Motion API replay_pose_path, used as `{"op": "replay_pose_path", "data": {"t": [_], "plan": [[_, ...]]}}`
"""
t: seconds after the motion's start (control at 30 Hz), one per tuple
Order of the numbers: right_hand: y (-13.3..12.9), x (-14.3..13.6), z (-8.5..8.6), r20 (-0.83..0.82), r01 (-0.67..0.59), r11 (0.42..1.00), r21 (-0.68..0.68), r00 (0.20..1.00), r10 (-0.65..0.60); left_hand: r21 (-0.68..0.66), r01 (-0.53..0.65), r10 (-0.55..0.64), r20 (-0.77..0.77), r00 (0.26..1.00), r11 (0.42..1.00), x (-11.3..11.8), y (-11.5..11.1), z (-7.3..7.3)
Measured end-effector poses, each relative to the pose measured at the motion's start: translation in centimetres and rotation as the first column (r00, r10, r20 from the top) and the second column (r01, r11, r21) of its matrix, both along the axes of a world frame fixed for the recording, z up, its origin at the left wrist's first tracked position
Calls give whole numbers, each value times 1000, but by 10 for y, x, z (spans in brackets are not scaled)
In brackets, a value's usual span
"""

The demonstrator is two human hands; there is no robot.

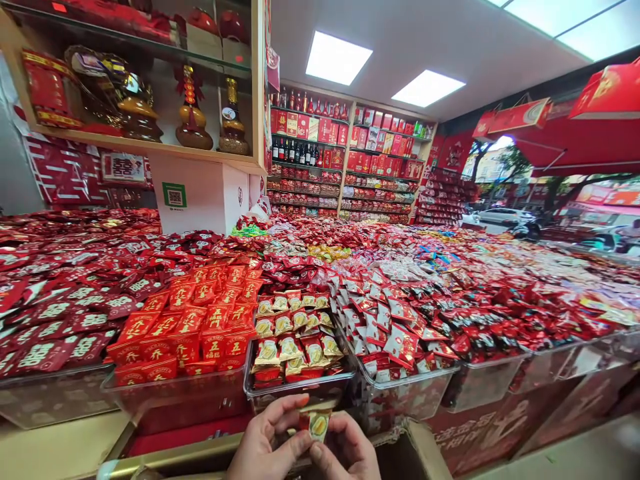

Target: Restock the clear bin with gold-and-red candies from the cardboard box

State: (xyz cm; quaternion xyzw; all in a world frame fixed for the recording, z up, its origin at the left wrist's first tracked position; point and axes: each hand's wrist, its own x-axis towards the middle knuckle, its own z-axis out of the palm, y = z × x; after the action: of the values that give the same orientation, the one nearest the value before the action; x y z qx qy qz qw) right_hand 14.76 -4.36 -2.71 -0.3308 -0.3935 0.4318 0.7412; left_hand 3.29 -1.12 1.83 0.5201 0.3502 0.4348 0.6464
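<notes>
Both my hands are at the bottom centre, close together. My left hand (267, 443) and my right hand (345, 450) pinch one small wrapped candy (319, 424) between them; its wrapper is red with a gold and white picture. Straight in front of my hands stands a clear plastic bin (300, 387) heaped with the same kind of gold-and-red candies (295, 340). A bin of bright red candy packets (193, 320) is to its left, one of red-and-white packets (390, 327) to its right.
A wide shop display of red wrapped sweets (450, 280) in clear bins runs left to right. Wooden shelf with gourd-shaped bottles (193, 113) is upper left. Back shelves of red boxes (350, 153) stand far off. An open street with cars (505, 215) lies right.
</notes>
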Motion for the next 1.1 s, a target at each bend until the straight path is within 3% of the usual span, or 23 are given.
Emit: {"op": "replay_pose_path", "data": {"t": [0.2, 0.27, 0.37, 0.47, 0.6, 0.67, 0.8, 1.0, 1.1], "plan": [[-9, 12, 8, 97, -11, 994, -112, 995, 22, -46, 128, -125, 68, 990, 991, 0, -2, 8], [-12, 16, 10, 239, 59, 994, -87, 970, -36, -59, 138, -134, 71, 988, 989, 1, -4, 8], [-17, 17, 12, 574, 205, 969, 135, 782, -245, -23, 88, -87, 47, 995, 996, 1, -6, 4], [-19, 15, 10, 724, 181, 913, 366, 561, -401, -14, 86, -85, 66, 994, 996, 1, -6, 2], [-18, 16, 8, 733, 264, 879, 397, 484, -477, -38, 78, -73, 119, 990, 996, 1, -4, 8], [-17, 19, 7, 738, 324, 881, 345, 485, -468, -47, 62, -56, 124, 991, 997, 1, -4, 10], [-16, 25, 5, 758, 279, 921, 272, 527, -384, -51, 69, -62, 113, 992, 996, 0, -3, 12], [-15, 27, 4, 569, 152, 971, 183, 789, -231, -101, 117, -105, 122, 987, 988, 0, -4, 14], [-13, 22, 3, 369, 125, 988, 91, 917, -150, -97, 119, -114, 61, 992, 988, 2, -3, 15]]}}
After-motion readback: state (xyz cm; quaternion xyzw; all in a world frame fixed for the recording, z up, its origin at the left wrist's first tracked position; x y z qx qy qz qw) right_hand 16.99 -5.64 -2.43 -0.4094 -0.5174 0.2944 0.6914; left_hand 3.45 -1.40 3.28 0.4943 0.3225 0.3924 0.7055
